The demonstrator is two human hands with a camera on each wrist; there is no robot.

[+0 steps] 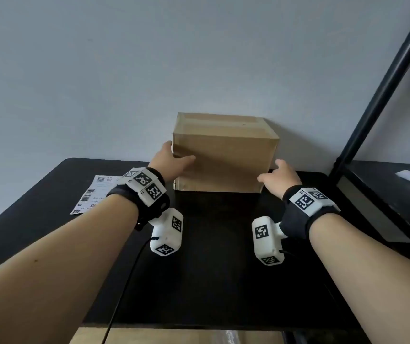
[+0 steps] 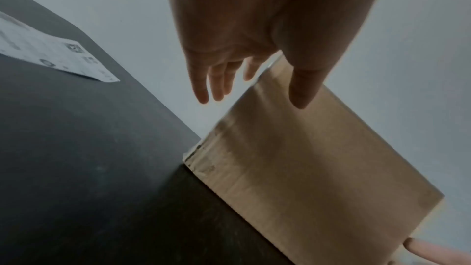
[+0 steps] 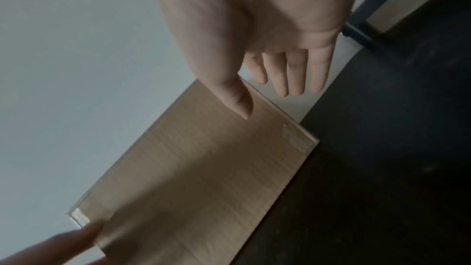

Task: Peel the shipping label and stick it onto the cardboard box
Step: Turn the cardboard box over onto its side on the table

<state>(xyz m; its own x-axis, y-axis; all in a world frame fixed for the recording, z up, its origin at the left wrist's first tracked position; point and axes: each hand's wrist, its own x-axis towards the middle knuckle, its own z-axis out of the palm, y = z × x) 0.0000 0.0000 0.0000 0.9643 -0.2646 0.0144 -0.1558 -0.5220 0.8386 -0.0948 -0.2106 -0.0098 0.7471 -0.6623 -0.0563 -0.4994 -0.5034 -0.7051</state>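
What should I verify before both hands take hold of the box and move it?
1. Left hand at the cardboard box's left edge, fingers straight: ok.
2. Right hand at the right lower corner, open; contact: cannot tell.
3. Box upright on the black table, by the wall: ok.
4. Shipping label flat on the table, left of the box, unpeeled: ok.
5. Front face bare for the label: ok.

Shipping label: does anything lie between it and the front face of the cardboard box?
Nothing on the table does. The shipping label lies flat on the black table, left of the cardboard box. Only the left hand, at the box's left edge, and its forearm above the label cross that path.
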